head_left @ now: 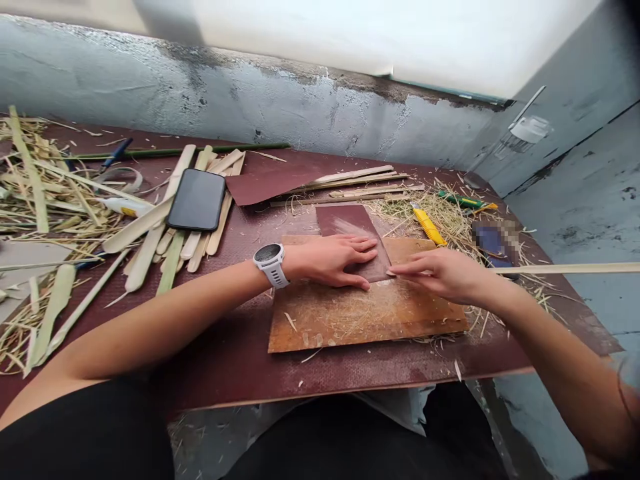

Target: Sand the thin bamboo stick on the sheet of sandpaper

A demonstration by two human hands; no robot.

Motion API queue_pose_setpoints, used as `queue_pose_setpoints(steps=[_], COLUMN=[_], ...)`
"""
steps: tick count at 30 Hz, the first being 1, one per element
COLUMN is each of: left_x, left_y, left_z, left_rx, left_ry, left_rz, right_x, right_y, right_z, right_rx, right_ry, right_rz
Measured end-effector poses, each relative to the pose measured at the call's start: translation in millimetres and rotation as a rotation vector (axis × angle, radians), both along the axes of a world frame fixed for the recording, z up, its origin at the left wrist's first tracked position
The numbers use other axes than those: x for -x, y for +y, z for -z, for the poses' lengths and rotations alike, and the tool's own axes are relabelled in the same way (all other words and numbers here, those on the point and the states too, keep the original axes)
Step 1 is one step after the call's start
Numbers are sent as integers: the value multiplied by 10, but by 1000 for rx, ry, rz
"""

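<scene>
My left hand (343,260), with a white watch on its wrist, lies flat with its fingers spread on a dark red sheet of sandpaper (345,217). Pale dust marks the sheet, which rests on a worn brown wooden board (320,320). At the sheet's right edge my right hand (445,273) is closed, thumb and fingers pinched together near the sandpaper. A long pale bamboo strip (565,269) runs from behind that hand out to the right; its gripped end is hidden by the fingers.
A phone (197,199) lies on flat bamboo slats (155,257) at left, near piled shavings (30,180). A yellow utility knife (429,225) and a green-handled tool (460,199) lie among shavings at right. Another sandpaper sheet (265,185) is behind. Walls border the back and right.
</scene>
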State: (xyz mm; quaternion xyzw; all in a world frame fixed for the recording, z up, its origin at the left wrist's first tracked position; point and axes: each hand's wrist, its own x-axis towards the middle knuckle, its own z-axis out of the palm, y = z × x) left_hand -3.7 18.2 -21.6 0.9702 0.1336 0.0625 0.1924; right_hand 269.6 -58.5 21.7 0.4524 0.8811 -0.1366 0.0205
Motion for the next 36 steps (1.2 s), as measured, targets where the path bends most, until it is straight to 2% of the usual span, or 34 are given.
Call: queue_pose_setpoints(steps=[2,7,12,17,23,27,33,36], left_x=[0,7,4,1,8,10,14,5], left_y=[0,7,18,32,29,21,22,33], left_z=[3,19,42,50,13,6,22,31], left_rx=[0,-12,22,30,30,58,64,78], left_ry=[-3,-69,-61,-104,-36,-91,-85,-109], left_rz=[-4,40,2,20,-12,-7,-13,-5], right_x=[-12,171,32,123,10,154,42,157], right_y=[26,46,20,143,134,147,143,151], right_z=[6,41,-8,30,-14,-10,-43,-40], right_rx=[16,-33,-87,1,-79,-83,-112,-129], right_ry=[24,91,-24,123,-48,13,-92,-56], right_rz=[-30,-139,-100,-219,-141,-201,-175,-214])
